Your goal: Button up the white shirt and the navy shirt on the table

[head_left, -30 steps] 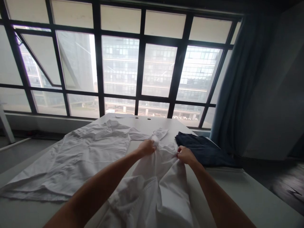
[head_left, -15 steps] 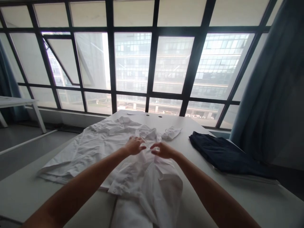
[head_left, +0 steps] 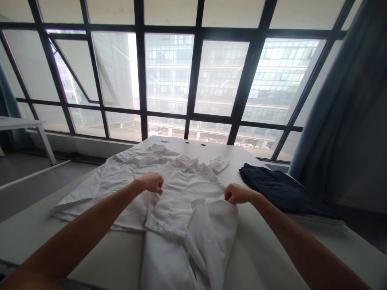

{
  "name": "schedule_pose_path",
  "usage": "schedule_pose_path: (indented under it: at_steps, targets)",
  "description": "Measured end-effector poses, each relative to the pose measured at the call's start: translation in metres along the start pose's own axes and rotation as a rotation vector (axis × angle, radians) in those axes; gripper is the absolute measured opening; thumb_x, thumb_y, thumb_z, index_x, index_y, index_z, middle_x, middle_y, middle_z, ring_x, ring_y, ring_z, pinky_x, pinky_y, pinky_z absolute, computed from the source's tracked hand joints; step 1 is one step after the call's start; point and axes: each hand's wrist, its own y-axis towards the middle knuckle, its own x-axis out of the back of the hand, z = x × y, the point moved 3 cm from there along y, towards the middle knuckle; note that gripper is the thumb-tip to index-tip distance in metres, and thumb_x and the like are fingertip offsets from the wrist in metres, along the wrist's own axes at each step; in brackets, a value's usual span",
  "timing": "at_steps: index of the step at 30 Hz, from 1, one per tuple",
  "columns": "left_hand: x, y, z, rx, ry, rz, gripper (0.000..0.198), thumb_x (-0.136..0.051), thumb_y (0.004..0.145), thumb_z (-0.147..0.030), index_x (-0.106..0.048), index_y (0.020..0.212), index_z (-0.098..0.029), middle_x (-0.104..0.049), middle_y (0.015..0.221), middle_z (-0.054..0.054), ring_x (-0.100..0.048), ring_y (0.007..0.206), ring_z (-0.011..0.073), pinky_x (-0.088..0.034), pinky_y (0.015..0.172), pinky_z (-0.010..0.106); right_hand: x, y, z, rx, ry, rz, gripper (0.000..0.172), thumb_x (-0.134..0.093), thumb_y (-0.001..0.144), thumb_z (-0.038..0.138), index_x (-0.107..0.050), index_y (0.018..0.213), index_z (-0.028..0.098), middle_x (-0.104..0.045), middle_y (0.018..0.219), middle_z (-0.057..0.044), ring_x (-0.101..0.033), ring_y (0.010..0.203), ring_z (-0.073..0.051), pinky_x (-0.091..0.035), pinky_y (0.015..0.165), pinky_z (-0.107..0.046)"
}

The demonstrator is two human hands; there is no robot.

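Observation:
A white collared shirt (head_left: 184, 193) lies on the table, its collar pointing away from me and its lower part hanging toward my body. My left hand (head_left: 153, 183) is closed on the shirt's left edge. On the opposite edge, my right hand (head_left: 235, 193) grips the fabric with curled fingers. Between the hands the front of the shirt is spread fairly flat, while folded cloth bunches below. To the left, more white cloth (head_left: 111, 177) lies wrinkled and partly under the shirt.
A folded dark navy garment (head_left: 281, 187) rests at the right side of the white table (head_left: 121, 249). A small white cloth piece (head_left: 219, 164) lies beyond the shirt. Another white table (head_left: 21, 123) stands at far left, and a grey-blue curtain (head_left: 329, 121) hangs at right.
My hands have moved apart from the middle to opposite edges of the shirt and closed on it. The bunched fabric between them has spread wider and the collar now shows.

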Motion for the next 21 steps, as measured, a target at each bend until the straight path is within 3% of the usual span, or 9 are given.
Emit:
schedule_pose_path:
  at_steps: [3,6,8,10,12,15,21]
  targets:
    - [-0.008,0.014,-0.029,-0.032,0.031,0.003,0.022,-0.078,0.068,-0.036,-0.073,0.085,-0.023,-0.071,0.087,0.003,-0.062,0.082,0.0195,-0.044,0.078,0.026,0.004,0.006,0.025,0.048,-0.08,-0.162,0.02,-0.072,0.066,0.01,-0.077,0.084,0.018,-0.07,0.089,-0.007,-0.063,0.079,-0.022,-0.047,0.075,-0.026]
    - [-0.02,0.036,-0.065,-0.127,-0.012,0.047,0.034,-0.076,0.072,-0.039,-0.073,0.102,-0.024,-0.068,0.111,0.007,-0.062,0.095,0.023,-0.046,0.079,0.028,-0.007,0.026,0.077,0.298,-0.015,-0.242,0.031,-0.074,0.076,0.018,-0.074,0.107,0.017,-0.064,0.119,-0.01,-0.063,0.092,-0.023,-0.049,0.084,-0.028]
    - [-0.026,0.048,-0.076,-0.142,-0.048,0.033,0.028,-0.072,0.075,-0.034,-0.074,0.101,-0.021,-0.068,0.11,0.008,-0.063,0.091,0.0222,-0.046,0.077,0.027,-0.019,0.04,0.108,0.475,-0.009,-0.216,0.043,-0.079,0.075,0.02,-0.069,0.117,0.016,-0.059,0.127,-0.011,-0.061,0.102,-0.025,-0.048,0.089,-0.029]
    - [-0.032,0.055,-0.074,-0.136,-0.098,0.021,0.019,-0.067,0.078,-0.026,-0.075,0.094,-0.019,-0.071,0.097,0.007,-0.063,0.082,0.0199,-0.046,0.072,0.026,-0.029,0.053,0.126,0.552,0.003,-0.169,0.048,-0.082,0.073,0.018,-0.067,0.119,0.016,-0.062,0.12,-0.01,-0.061,0.1,-0.024,-0.048,0.087,-0.026]
    - [-0.04,0.057,-0.067,-0.132,-0.146,0.021,0.014,-0.063,0.08,-0.022,-0.074,0.088,-0.018,-0.071,0.086,0.005,-0.062,0.076,0.0182,-0.046,0.07,0.025,-0.036,0.063,0.132,0.493,0.025,-0.11,0.046,-0.083,0.075,0.021,-0.065,0.117,0.016,-0.066,0.1,-0.005,-0.062,0.085,-0.02,-0.048,0.074,-0.022]
    - [-0.05,0.053,-0.06,-0.129,-0.149,-0.041,0.013,-0.059,0.083,-0.021,-0.071,0.086,-0.017,-0.071,0.087,0.005,-0.062,0.079,0.0178,-0.046,0.075,0.026,-0.039,0.069,0.129,0.383,0.042,-0.054,0.043,-0.08,0.081,0.026,-0.062,0.119,0.017,-0.061,0.075,0.002,-0.057,0.066,-0.015,-0.04,0.057,-0.018]
    - [-0.055,0.046,-0.063,-0.142,-0.099,-0.108,0.015,-0.054,0.088,-0.02,-0.067,0.092,-0.014,-0.069,0.095,0.009,-0.06,0.089,0.0197,-0.046,0.084,0.03,-0.042,0.069,0.127,0.353,0.082,-0.071,0.043,-0.076,0.081,0.019,-0.059,0.121,0.017,-0.056,0.068,0.004,-0.052,0.06,-0.013,-0.037,0.055,-0.018]
